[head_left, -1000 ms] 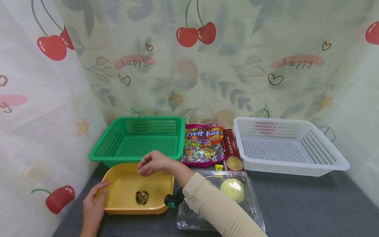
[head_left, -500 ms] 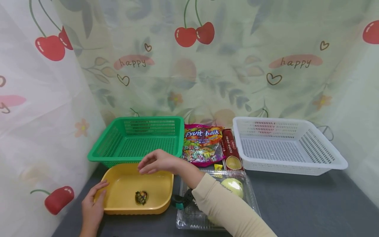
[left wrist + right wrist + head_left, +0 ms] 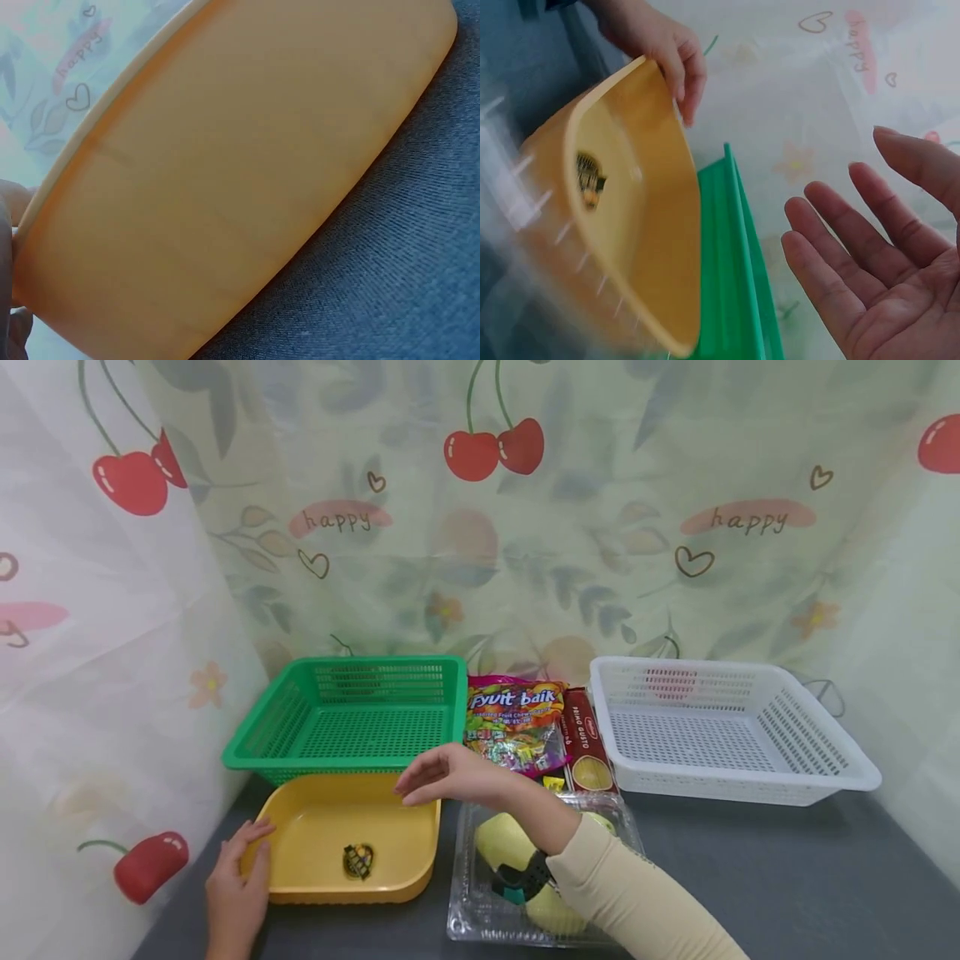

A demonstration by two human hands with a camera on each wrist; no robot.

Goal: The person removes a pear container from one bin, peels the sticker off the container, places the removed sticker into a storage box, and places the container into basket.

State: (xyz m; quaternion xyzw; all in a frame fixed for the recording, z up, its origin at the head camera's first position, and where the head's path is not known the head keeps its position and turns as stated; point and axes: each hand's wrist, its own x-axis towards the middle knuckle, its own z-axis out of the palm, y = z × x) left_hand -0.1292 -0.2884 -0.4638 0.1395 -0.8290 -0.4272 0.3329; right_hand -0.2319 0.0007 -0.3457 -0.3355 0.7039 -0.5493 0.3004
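Note:
A yellow plastic basin (image 3: 322, 827) sits on the dark table at front left. Its left rim is gripped by my left hand (image 3: 238, 881), with fingers and thumb at the edge. Inside the basin lies a small round black-and-gold item (image 3: 358, 861), also visible in the right wrist view. My right hand (image 3: 457, 777) hovers over the basin's right rim, holding nothing. Its palm and loosely spread fingers (image 3: 877, 247) show in the right wrist view. Under the right forearm stands a clear plastic box (image 3: 468, 910) with pale green-yellow round things (image 3: 501, 841) in it.
Behind the basin is a green slotted basket (image 3: 382, 727). A candy bag (image 3: 517, 722), a dark red Primo Gusto pack (image 3: 588, 743) and a small yellow packet (image 3: 553, 783) lie beside it. A white basket (image 3: 735, 781) stands at back right. A printed curtain (image 3: 480, 568) surrounds the table.
My right hand has moved right, from over the middle of the basin to its right rim, uncovering more of the clear box's contents. The left hand stays at the basin's left rim.

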